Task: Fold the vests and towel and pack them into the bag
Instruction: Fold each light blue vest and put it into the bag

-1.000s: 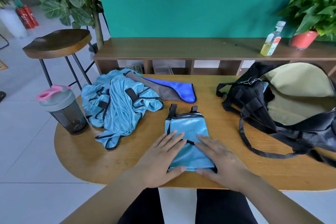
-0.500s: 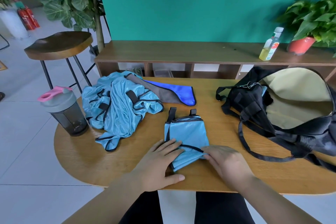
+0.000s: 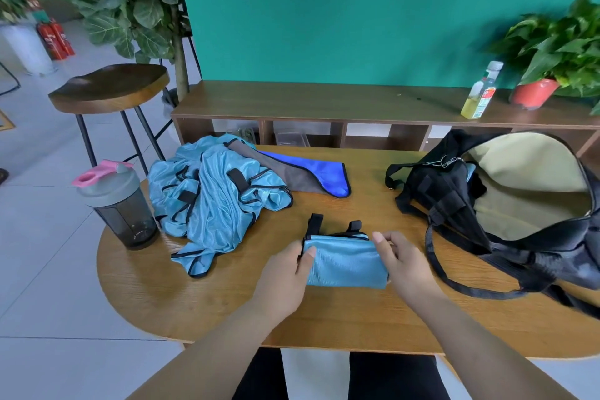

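Folded vest [image 3: 345, 265], near the front edge of the table [image 3: 227, 312], is now shorter than 1 s ago, its near end doubled over. Left hand [image 3: 282, 279] pinches its left edge and right hand [image 3: 402, 266] grips the right (fingers [image 3: 381, 239] curled over the corner). Judged ready for the open bag [image 3: 526, 191]; crumpled vests [image 3: 214, 201] and towel [image 3: 311, 172] wait.

text: none legible | bottle label [image 3: 482, 100]: blurred | fire extinguishers [image 3: 56, 39]: markings too small to read
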`<action>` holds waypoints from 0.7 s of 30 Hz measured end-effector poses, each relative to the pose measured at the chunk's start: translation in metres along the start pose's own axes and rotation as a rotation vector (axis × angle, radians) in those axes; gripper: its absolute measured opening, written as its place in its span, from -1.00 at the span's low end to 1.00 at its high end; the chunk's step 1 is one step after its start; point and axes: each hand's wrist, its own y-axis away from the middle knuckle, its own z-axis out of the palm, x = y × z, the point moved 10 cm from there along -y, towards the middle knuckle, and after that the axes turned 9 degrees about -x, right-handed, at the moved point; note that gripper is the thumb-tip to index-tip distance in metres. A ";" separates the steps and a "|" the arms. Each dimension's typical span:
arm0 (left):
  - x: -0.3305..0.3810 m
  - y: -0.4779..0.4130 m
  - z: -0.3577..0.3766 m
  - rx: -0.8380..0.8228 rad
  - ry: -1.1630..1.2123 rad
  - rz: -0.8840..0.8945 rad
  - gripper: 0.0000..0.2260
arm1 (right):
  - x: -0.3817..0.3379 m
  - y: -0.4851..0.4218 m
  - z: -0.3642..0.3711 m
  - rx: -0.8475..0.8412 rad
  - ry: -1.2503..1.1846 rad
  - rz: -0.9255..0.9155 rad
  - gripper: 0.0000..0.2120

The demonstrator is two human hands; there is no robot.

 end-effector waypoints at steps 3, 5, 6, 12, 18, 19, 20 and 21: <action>-0.013 -0.015 0.003 0.024 0.063 -0.129 -0.62 | 0.009 0.000 0.006 -0.024 -0.116 0.037 -0.61; -0.018 -0.022 0.004 0.055 0.092 -0.174 -0.60 | 0.013 0.000 0.007 -0.006 -0.143 0.073 -0.63; -0.021 -0.024 0.004 0.083 0.097 -0.192 -0.59 | 0.015 -0.001 0.006 0.018 -0.146 0.092 -0.63; -0.028 -0.026 -0.004 0.223 -0.148 -0.257 -0.63 | 0.012 -0.017 0.001 0.153 -0.084 0.136 -0.66; 0.015 -0.025 -0.001 0.322 -0.594 0.082 -0.65 | 0.019 -0.025 0.009 0.186 0.030 0.197 -0.66; 0.027 -0.027 0.012 0.255 -0.641 0.206 -0.62 | 0.020 -0.026 0.010 0.197 0.048 0.192 -0.66; 0.035 -0.028 0.027 0.178 -0.685 0.305 -0.59 | 0.020 -0.026 0.010 0.205 0.063 0.185 -0.67; 0.037 -0.031 0.041 0.095 -0.719 0.349 -0.55 | 0.020 -0.026 0.011 0.212 0.077 0.182 -0.67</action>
